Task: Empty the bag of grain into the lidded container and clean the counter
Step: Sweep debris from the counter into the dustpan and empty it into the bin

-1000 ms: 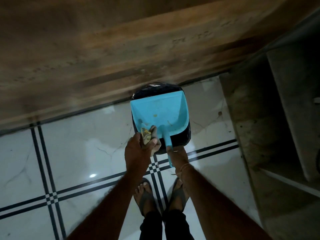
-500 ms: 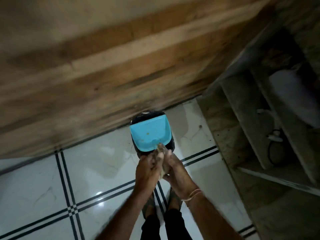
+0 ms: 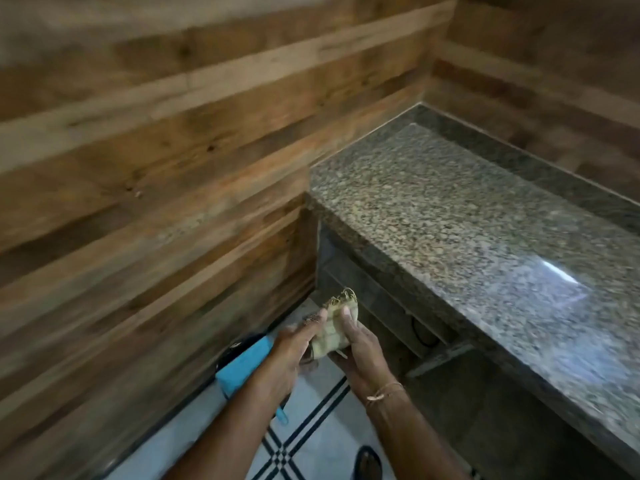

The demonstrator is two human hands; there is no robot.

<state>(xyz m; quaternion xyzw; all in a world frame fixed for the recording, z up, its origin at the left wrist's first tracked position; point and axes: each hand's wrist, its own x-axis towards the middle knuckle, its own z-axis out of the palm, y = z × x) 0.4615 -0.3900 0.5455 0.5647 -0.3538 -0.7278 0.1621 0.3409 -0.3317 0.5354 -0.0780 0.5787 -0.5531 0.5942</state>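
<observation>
While both hands meet in front of the granite counter (image 3: 467, 216), the folded woven bag (image 3: 330, 332) sits pinched between them. Left hand (image 3: 294, 344) and right hand (image 3: 358, 344) curl closed on it; blue dustpan (image 3: 242, 367) lies below.

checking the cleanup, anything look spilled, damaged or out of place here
No spill shows on the granite counter. The folded cloth held between the left hand and right hand has a frayed top edge. The blue dustpan sits on a dark bin on the floor, mostly hidden.
</observation>
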